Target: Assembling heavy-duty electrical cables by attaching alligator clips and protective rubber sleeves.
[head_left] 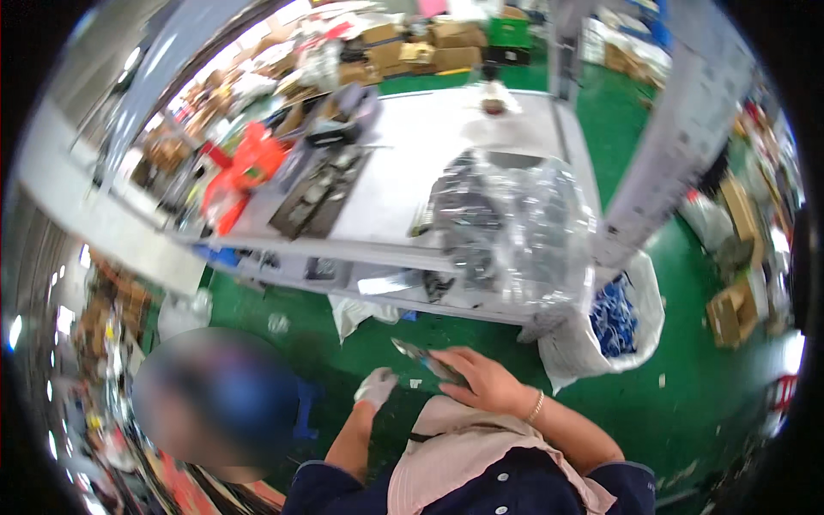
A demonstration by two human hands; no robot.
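My right hand [482,379], bare with a thin bracelet at the wrist, rests over my pink apron and grips a flat, shiny grey packet [422,358] that sticks out to the left. My left hand [376,386] wears a white glove and hangs a little left of the packet, apart from it. Nothing shows in the glove, and its fingers are too blurred to read. Both forearms come up from navy sleeves at the lower edge.
A white workbench [403,172] stands ahead, bearing clear plastic bags of dark parts [506,223], dark trays [318,197] and a red-orange item [245,167]. A white sack of blue pieces [614,322] sits on the green floor at right. Another person's head [215,399] is at lower left.
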